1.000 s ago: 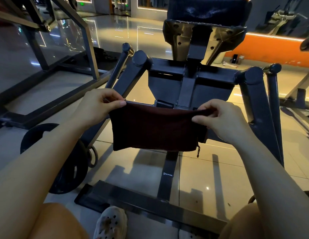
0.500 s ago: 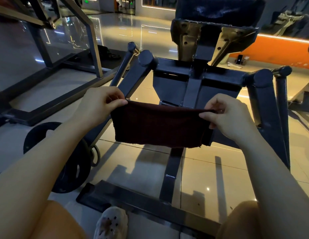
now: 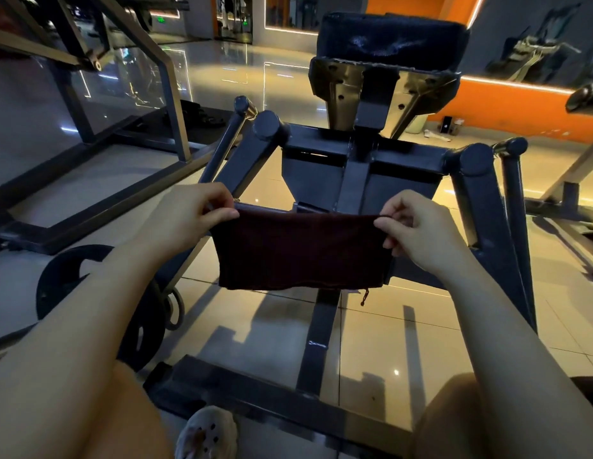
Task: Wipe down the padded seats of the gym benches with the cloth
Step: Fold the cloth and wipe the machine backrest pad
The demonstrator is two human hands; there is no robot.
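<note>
A dark maroon cloth [image 3: 298, 250] hangs stretched flat between my two hands in the middle of the view. My left hand [image 3: 186, 220] pinches its top left corner and my right hand [image 3: 421, 230] pinches its top right corner. A loose thread dangles from the cloth's lower right edge. Beyond the cloth stands a dark steel gym machine [image 3: 354, 167] with a black padded cushion [image 3: 388, 38] on top, its cover worn and scuffed. The cloth is held in the air, well short of the pad.
A black weight plate [image 3: 73, 279] leans at the lower left beside the machine's frame. Another steel rack [image 3: 129, 104] stands to the left. The base bar [image 3: 272, 385] of the machine crosses the tiled floor by my shoe [image 3: 205, 435]. An orange wall [image 3: 507, 107] runs behind.
My view has tilted up, so more of the black pad shows. Both hands keep hold of the cloth's top corners, its top edge pulled straighter.
</note>
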